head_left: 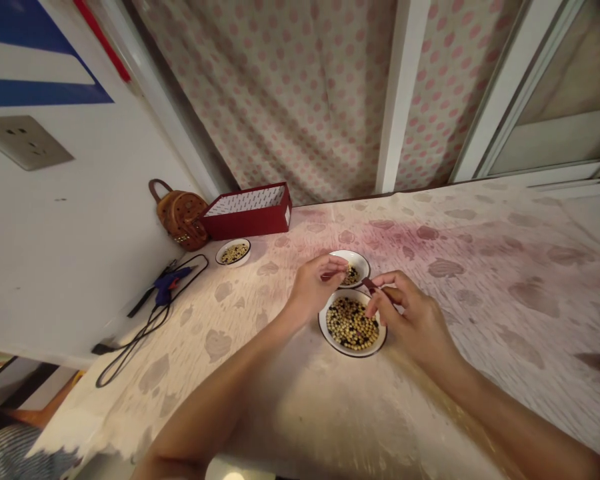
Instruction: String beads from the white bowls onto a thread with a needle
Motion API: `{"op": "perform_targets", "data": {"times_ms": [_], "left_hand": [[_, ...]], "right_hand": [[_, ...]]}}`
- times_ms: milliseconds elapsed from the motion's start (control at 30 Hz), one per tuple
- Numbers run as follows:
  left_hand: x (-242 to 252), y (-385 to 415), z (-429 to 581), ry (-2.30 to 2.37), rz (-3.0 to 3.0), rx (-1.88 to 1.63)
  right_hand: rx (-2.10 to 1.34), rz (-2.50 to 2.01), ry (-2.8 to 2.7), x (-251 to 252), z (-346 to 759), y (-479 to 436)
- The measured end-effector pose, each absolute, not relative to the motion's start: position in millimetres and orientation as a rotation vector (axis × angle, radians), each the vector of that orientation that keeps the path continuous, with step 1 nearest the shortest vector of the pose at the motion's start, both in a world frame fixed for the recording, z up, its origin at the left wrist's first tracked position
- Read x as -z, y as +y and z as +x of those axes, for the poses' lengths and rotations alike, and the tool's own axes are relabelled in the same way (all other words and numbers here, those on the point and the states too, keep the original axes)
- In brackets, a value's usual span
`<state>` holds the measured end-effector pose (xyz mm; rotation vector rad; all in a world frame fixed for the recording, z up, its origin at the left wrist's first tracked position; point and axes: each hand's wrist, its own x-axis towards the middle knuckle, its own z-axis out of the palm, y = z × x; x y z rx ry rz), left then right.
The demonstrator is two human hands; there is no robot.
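Left hand (313, 290): grip narrow, pinched over small white bowl (361, 261); anything held is too small to tell. Right hand (410, 313): grip holding dark-red tool (369, 285). Larger bowl of mixed beans (353, 354) sits just below, within both hands' reach on the bench (480, 333).

Small bowl (361, 261) behind larger bean bowl (330, 335)

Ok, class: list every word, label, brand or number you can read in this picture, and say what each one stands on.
Red box: rows of small dark marks on its white lining, too small to read.
Blue glue gun: no legible text.
Wall socket: no legible text.
No other readable text shows.
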<state>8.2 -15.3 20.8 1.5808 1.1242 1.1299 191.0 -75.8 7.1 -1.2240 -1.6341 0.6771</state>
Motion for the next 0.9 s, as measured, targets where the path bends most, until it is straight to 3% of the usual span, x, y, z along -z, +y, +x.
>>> {"op": "perform_targets", "data": {"times_ms": [167,400,900], "left_hand": [[-25,-30,2,1.289,1.922,-0.955],[-30,-58,8,1.251,2.406,-0.433],[-30,-61,7,1.273,2.365,-0.442]], "right_hand": [[-0.696,-1.228,-1.616,-10,191,-77],[-0.664,-1.244,-1.622,-12,191,-79],[-0.693,-1.242,-1.641,-10,191,-80]]}}
